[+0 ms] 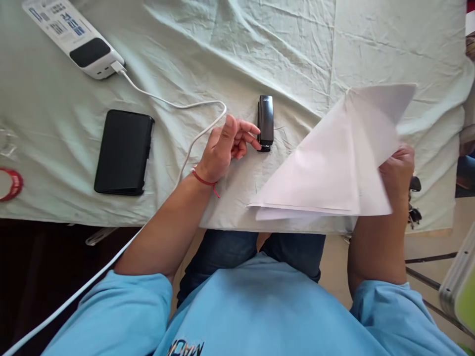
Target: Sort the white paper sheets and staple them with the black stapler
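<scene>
A black stapler (266, 121) lies upright along my line of sight on the cloth-covered table. My left hand (232, 141) is beside it on the left, fingers apart and fingertips at its edge; whether they touch it I cannot tell. In my right hand (401, 163) are white paper sheets (322, 163), folded and fanned out over the table's front edge. The fingers of that hand are closed on the sheets' right side and partly hidden behind them.
A white power bank (77, 37) with a plugged-in white cable (174, 104) lies at upper left. The cable passes by my left forearm. A black phone-like case (124, 152), a red tape roll (11, 184) and dark small items (414, 215) rest around the table (297, 49).
</scene>
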Motion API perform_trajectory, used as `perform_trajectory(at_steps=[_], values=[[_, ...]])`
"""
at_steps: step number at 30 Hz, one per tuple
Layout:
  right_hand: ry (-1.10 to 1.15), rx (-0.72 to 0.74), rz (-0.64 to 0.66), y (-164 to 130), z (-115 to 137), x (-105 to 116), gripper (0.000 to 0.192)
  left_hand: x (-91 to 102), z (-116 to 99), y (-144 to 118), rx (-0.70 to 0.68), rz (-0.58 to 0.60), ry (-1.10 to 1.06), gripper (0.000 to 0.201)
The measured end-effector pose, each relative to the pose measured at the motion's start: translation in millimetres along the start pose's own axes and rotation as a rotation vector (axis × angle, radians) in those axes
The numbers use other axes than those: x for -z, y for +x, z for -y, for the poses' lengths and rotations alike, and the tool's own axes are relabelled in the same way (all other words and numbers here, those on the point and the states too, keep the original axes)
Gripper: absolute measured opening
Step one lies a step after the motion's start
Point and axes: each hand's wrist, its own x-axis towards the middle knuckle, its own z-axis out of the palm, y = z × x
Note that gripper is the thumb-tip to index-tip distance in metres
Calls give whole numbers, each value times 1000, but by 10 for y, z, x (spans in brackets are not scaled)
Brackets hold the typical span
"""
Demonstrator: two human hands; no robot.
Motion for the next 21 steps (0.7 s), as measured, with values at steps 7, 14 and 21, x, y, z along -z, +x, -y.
perform_trajectory(at_steps=[7,14,21], values=[[183,98,4,40,-52,-154,30,-9,132,-54,-144,-18,100,82],[187,-30,107,42,-143,91,32,107,8,-49,-57,84,-105,86],[48,-252,289,77,-128,344,50,149,61,-14,-29,54,122,56]])
